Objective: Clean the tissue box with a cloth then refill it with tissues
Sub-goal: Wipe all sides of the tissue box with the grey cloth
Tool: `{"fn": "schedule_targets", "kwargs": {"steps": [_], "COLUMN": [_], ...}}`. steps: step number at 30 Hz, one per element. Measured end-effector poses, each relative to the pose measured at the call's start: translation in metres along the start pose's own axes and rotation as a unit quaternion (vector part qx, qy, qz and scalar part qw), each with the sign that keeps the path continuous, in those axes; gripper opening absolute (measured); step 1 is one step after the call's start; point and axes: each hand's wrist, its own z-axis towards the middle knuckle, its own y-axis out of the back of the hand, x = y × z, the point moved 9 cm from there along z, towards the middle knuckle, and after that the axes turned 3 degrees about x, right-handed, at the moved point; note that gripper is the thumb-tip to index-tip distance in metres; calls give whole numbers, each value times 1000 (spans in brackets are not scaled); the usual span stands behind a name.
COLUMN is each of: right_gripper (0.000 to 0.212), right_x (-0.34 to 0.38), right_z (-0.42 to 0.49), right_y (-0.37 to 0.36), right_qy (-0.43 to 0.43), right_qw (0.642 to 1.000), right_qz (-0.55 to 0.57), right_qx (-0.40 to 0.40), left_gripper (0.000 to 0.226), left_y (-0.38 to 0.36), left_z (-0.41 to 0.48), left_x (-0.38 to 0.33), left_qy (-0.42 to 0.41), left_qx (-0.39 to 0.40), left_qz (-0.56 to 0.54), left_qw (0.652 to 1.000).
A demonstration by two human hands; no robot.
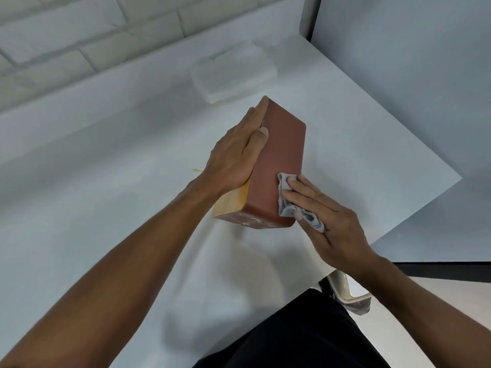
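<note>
A reddish-brown tissue box (276,158) with a pale wooden underside stands tipped on its long edge in the middle of the white table (93,181). My left hand (236,152) lies flat against the box's left face, thumb over the upper edge, holding it. My right hand (329,216) presses a crumpled grey cloth (287,197) against the near right part of the box's red face. A stack of white tissues (233,70) lies on the table behind the box, apart from it.
A white brick wall (79,35) runs along the table's far side. A grey panel (411,75) stands at the right. The table's right corner (459,176) is near my right hand. A chair part (345,288) shows below the table edge.
</note>
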Motion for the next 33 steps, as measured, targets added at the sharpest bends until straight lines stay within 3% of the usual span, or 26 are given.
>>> {"fn": "schedule_targets", "kwargs": {"steps": [7, 11, 14, 17, 23, 29, 33], "right_gripper": [42, 42, 40, 40, 41, 43, 44], "right_x": [35, -6, -2, 28, 40, -10, 26], "right_z": [13, -10, -6, 16, 10, -15, 4], "right_y": [-18, -5, -1, -10, -22, -8, -23], "right_qy": [73, -12, -21, 7, 96, -17, 53], "right_qw": [997, 1000, 1000, 999, 995, 1000, 998], "right_qz": [-11, 11, 3, -2, -28, 11, -42], "right_qx": [19, 20, -17, -50, 17, 2, -10], "left_gripper": [57, 56, 58, 57, 55, 57, 57], "left_y": [2, 2, -1, 0, 8, 8, 4], "left_z": [1, 0, 1, 2, -1, -2, 0], "left_x": [1, -1, -1, 2, 7, 11, 10], "left_qy": [2, 5, 0, 1, 17, 26, 25], "left_qx": [5, 3, 1, -4, 0, -2, -5], "left_qz": [24, 22, 15, 12, 0, -29, -42], "left_qw": [1000, 1000, 1000, 1000, 1000, 999, 999]}}
